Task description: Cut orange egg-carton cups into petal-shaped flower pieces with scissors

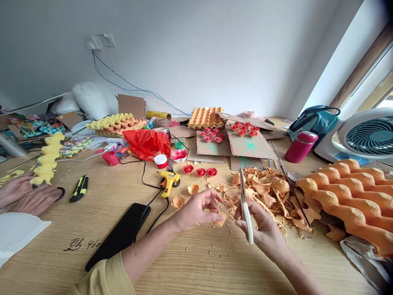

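Observation:
In my left hand [199, 211] is a small orange egg-carton cup [220, 220], pinched by the thumb and partly hidden by the fingers. My right hand [260, 221] grips white-handled scissors [247, 215], their metal blades pointing away and looking closed. Just beyond my left hand lie two trimmed orange cups [178, 201], one in front of the other. A heap of torn orange carton scraps [264, 192] spreads behind my right hand. Tiny offcuts are scattered on the wooden table [172, 266] beneath both hands.
Red paper roses [201, 172] sit beyond a yellow glue gun [168, 182]. A black phone [119, 233] lies left of my forearm. An orange egg tray [350, 192] fills the right side. At far left, another person's hands [33, 196] hold yellow carton near a utility knife [79, 188].

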Available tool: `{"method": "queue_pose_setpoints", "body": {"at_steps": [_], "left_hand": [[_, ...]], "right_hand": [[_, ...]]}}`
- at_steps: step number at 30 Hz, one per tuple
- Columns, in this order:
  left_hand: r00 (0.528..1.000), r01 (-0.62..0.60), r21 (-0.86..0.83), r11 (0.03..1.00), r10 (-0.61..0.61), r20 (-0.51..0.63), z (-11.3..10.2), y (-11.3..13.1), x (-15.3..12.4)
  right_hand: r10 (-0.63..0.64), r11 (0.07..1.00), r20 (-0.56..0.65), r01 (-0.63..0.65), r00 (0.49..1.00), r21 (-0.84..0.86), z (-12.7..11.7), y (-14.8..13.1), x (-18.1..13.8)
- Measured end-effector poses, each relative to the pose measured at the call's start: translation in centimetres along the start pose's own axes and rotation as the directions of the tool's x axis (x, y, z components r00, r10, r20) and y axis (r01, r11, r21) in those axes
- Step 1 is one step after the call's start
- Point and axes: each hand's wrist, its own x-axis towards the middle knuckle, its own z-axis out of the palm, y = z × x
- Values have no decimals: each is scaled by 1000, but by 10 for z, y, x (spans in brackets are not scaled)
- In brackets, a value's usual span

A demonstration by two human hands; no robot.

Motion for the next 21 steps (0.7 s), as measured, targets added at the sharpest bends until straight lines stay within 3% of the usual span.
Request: {"method": "queue_pose_setpoints", "body": {"at_steps": [5, 13, 21], "left_hand": [[993, 36, 103, 994, -47, 107, 13, -1, -6], [992, 61, 82, 995, -69, 105, 12, -5, -5], [995, 71, -35, 997, -68, 75, 16, -7, -2]], "right_hand": [[8, 997, 59, -13, 998, 82, 10, -10, 0], [31, 993, 78, -40, 996, 115, 16, -9, -1], [77, 935, 87, -102, 993, 339, 17, -5, -2]]}}
